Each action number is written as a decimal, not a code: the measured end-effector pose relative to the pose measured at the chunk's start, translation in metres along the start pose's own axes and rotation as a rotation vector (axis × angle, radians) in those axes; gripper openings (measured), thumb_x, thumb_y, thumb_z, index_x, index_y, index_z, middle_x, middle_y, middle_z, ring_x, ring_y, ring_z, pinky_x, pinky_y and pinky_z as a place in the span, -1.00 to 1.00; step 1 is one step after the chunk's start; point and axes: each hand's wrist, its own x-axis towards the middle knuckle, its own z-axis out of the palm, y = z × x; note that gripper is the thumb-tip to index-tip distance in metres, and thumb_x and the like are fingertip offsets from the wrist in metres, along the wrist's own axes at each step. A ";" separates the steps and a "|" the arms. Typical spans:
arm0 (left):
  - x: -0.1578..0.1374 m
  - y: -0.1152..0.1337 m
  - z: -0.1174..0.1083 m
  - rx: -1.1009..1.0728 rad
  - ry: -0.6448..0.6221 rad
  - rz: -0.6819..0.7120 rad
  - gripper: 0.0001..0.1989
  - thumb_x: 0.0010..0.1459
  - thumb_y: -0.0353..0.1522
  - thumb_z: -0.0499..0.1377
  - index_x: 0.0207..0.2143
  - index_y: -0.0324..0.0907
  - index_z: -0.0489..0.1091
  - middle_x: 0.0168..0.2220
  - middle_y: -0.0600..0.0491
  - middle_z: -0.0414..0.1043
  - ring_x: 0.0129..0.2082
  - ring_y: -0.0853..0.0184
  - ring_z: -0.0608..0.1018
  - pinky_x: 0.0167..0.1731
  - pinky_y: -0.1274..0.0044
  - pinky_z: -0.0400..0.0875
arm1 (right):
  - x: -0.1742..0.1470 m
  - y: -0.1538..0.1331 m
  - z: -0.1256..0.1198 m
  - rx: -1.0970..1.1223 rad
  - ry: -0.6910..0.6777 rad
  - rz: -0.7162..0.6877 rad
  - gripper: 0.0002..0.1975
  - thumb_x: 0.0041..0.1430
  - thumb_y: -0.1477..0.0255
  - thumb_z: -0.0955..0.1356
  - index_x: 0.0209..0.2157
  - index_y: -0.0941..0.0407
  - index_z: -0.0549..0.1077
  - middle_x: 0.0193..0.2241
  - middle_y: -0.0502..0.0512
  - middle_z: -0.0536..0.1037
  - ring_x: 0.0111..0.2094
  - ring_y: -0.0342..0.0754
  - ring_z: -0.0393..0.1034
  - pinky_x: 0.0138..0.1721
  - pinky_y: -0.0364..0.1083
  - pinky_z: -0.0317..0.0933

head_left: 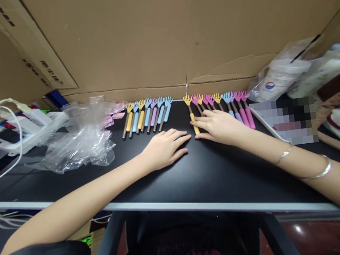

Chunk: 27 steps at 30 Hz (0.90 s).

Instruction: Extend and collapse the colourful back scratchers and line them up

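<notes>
Here you are with your right hand [221, 125] over the slim yellow-handled scratcher [196, 130] with a dark rod and claw-shaped yellow head; that scratcher lies on the black desk [195, 178] with its silver edge, and it's your landmark. Your fingers are loosely spread, tips on its grip; whether they pinch it, you can't tell from here. Your left hand [168, 148] is just left of it, palm down, fingers stretched out, holding nothing!

Right beside it, on its right, runs a close row of pink, yellow and blue claw-headed scratchers [250, 117], partly hidden by your right hand. Left of it, well apart, a second row of yellow, blue and purple claw-headed scratchers [147, 117], heads pointing away from you. Farther left of it: a loose heap of clear plastic bags [79, 143].

So how far along? The laying-out looks well advanced, both rows fairly tidy. Yet no scratcher visibly sits inside a bag, and that heap looks unsorted.
</notes>
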 end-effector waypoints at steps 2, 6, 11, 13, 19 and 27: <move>0.000 0.000 0.001 0.001 0.004 -0.001 -0.55 0.32 -0.18 -0.10 0.16 -0.18 0.20 0.13 -0.04 0.28 0.09 0.26 0.34 0.03 0.41 0.29 | 0.000 0.001 0.002 0.001 0.000 0.014 -0.47 0.26 0.16 0.15 0.02 0.25 0.43 0.00 0.22 0.46 -0.09 0.07 0.29 -0.15 0.00 0.16; 0.000 0.000 0.002 0.001 0.011 0.000 -0.55 0.32 -0.19 -0.11 0.16 -0.18 0.21 0.13 -0.04 0.28 0.08 0.25 0.34 0.03 0.41 0.30 | 0.001 0.001 0.003 0.007 -0.007 0.040 -0.47 0.27 0.16 0.14 0.03 0.24 0.42 0.01 0.21 0.45 -0.08 0.06 0.30 -0.14 0.00 0.16; 0.000 0.001 0.001 0.003 0.001 -0.005 -0.55 0.32 -0.19 -0.10 0.16 -0.19 0.20 0.13 -0.03 0.28 0.09 0.25 0.34 0.03 0.40 0.30 | 0.000 -0.001 0.002 0.016 -0.017 0.061 -0.48 0.27 0.18 0.14 0.04 0.23 0.41 0.02 0.20 0.44 -0.07 0.07 0.30 -0.14 0.00 0.16; 0.000 0.001 0.001 0.002 0.005 -0.007 -0.55 0.31 -0.19 -0.09 0.16 -0.19 0.20 0.12 -0.04 0.28 0.09 0.25 0.34 0.03 0.40 0.30 | -0.001 -0.002 0.003 0.016 -0.004 0.068 -0.49 0.27 0.18 0.14 0.04 0.23 0.41 0.02 0.21 0.44 -0.07 0.07 0.30 -0.15 -0.01 0.16; 0.000 0.000 0.000 0.000 0.007 0.011 -0.56 0.32 -0.19 -0.10 0.16 -0.17 0.19 0.11 -0.05 0.29 0.09 0.25 0.34 0.03 0.40 0.30 | -0.004 -0.007 0.005 -0.002 0.030 0.096 -0.50 0.28 0.21 0.13 0.05 0.23 0.39 0.00 0.25 0.45 -0.07 0.06 0.30 -0.15 -0.01 0.15; 0.001 -0.006 -0.003 0.047 0.024 0.005 -0.55 0.31 -0.20 -0.07 0.17 -0.18 0.17 0.13 -0.04 0.28 0.12 0.24 0.31 0.07 0.39 0.25 | -0.008 -0.011 0.007 -0.008 0.030 0.122 -0.46 0.28 0.19 0.13 0.10 0.27 0.32 0.01 0.27 0.44 -0.04 0.09 0.28 -0.12 0.00 0.13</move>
